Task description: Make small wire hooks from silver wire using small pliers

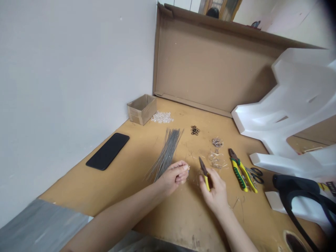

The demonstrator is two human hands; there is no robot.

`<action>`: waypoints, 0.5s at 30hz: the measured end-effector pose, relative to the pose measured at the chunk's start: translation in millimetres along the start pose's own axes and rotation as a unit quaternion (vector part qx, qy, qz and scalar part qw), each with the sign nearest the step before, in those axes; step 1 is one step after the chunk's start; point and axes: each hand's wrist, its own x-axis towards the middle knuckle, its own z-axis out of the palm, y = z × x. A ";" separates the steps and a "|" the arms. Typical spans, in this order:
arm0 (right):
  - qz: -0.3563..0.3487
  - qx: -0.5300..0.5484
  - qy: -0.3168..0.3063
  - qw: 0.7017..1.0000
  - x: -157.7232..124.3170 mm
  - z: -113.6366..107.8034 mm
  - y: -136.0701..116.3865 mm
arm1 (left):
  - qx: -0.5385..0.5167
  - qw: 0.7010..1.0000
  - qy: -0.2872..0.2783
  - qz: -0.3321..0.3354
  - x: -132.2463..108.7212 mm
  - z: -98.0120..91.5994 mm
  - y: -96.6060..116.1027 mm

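Note:
My left hand (176, 176) is closed in a pinch just in front of a bundle of thin grey metal wires (168, 150). A tiny bit of something shows at its fingertips, too small to name. My right hand (215, 190) grips long-nose pliers (203, 169) with dark jaws and a yellow handle. The pliers' jaws point away from me, a short gap to the right of my left hand. Bent wire pieces (217, 160) lie beyond my right hand, with a small coiled metal heap (217, 142) behind them.
Combination pliers (241, 171) and scissors (256, 174) lie on the right. Black rings (194, 130) and clear beads (162, 117) sit farther back, beside a small cardboard box (142, 110). A black phone (108, 151) lies left. White foam (286, 101) and a large cardboard panel (210, 63) border the table (162, 218).

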 end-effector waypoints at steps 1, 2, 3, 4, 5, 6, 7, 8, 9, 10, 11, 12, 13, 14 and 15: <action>-0.006 -0.004 -0.014 1.000 -0.3 0.2 -0.2 | -0.006 1.000 0.000 0.000 -0.1 0.2 0.3; -0.014 -0.009 -0.032 0.999 -1.2 0.6 -0.2 | -0.012 1.000 0.001 0.000 -0.2 0.4 0.7; -0.024 -0.014 -0.046 0.999 -2.5 1.2 0.1 | -0.018 1.000 0.002 0.001 -0.3 0.6 1.1; -0.031 -0.019 -0.055 0.998 -4.0 1.9 0.5 | -0.023 1.000 0.003 0.002 -0.4 0.7 1.6; -0.035 -0.024 -0.060 0.997 -5.6 2.5 1.2 | -0.025 1.000 0.005 0.002 -0.6 0.8 1.9; -0.038 -0.029 -0.061 0.997 -7.0 3.0 2.1 | -0.025 1.000 0.006 0.003 -0.7 0.9 2.2; -0.039 -0.035 -0.063 0.997 -8.1 3.2 3.0 | -0.023 1.000 0.008 0.004 -0.7 0.8 2.3; -0.040 -0.041 -0.064 0.996 -8.8 3.2 4.0 | -0.021 1.000 0.008 0.007 -0.7 0.6 2.3; -0.040 -0.046 -0.066 0.996 -9.2 2.9 4.9 | -0.017 1.000 0.007 0.009 -0.7 0.4 2.2; -0.041 -0.051 -0.068 0.996 -9.4 2.4 5.7 | -0.012 1.000 0.005 0.012 -0.6 0.0 2.0; -0.043 -0.054 -0.071 0.995 -9.5 1.7 6.3 | -0.007 1.000 0.003 0.015 -0.5 -0.3 1.7; -0.047 -0.058 -0.073 0.995 -9.5 0.8 6.9 | -0.001 1.000 0.001 0.018 -0.3 -0.7 1.5; -0.052 -0.061 -0.073 0.994 -9.5 -0.1 7.5 | 0.004 1.000 0.000 0.021 -0.2 -1.1 1.2; -0.057 -0.064 -0.072 0.994 -9.7 -1.1 8.0 | 0.008 1.000 -0.001 0.022 0.0 -1.5 0.9; -0.063 -0.066 -0.071 0.993 -9.9 -2.1 8.4 | 0.012 1.000 -0.002 0.024 0.1 -1.9 0.5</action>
